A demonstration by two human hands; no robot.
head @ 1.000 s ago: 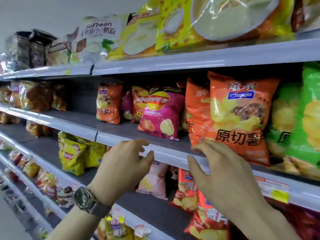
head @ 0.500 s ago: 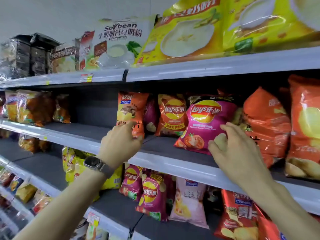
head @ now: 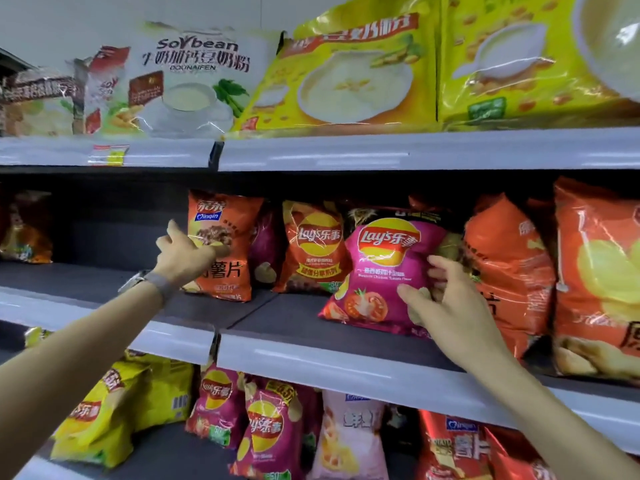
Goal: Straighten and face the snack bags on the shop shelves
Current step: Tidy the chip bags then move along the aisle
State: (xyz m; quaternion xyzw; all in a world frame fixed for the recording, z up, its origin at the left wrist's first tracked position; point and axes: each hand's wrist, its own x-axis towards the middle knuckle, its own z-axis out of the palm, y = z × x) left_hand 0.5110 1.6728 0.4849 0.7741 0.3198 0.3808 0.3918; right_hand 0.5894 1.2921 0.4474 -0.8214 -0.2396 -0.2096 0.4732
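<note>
On the middle shelf an orange Oishi chip bag stands upright at the left. My left hand lies against its left side, thumb across the front, fingers going behind it. A pink Lay's tomato bag leans forward near the shelf's front edge. My right hand reaches to its right edge, thumb on the front and fingers behind the bag. Between the two bags stands an orange Lay's bag, further back.
Larger orange bags crowd the right of the middle shelf. Soybean powder bags and yellow bags fill the top shelf. Below hang yellow, pink and red bags. Left of the Oishi bag the shelf floor is bare.
The view has shifted left and up along the shelves. My left hand rose from the shelf edge to the orange Oishi bag; my right hand left the big orange bag and took the pink Lay's bag.
</note>
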